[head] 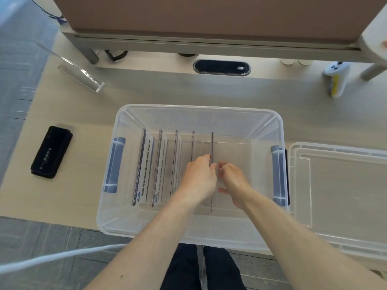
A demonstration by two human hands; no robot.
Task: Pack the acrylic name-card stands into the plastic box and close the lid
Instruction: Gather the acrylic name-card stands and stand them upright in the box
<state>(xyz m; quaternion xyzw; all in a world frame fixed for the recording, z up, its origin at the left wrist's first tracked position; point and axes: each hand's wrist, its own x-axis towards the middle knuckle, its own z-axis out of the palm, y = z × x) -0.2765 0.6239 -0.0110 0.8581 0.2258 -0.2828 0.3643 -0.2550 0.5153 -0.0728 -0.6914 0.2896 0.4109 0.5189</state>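
A clear plastic box (199, 110) with blue-grey side latches stands on the desk in front of me. Several acrylic name-card stands (159, 164) stand upright in a row inside it, the left ones holding printed cards. Both hands are down in the box at the rightmost stand (212, 143). My left hand (199, 178) pinches its top edge. My right hand (234, 181) touches it from the right with curled fingers. One more acrylic stand (80, 75) lies on the desk at the far left. The clear lid (339, 189) lies flat to the right of the box.
A black case (51, 151) lies left of the box. A white and yellow controller (335, 80) sits at the back right. A black oval cable port (222, 67) is in the desk behind the box. A raised shelf spans the back; a white cable (52, 258) crosses the lower left.
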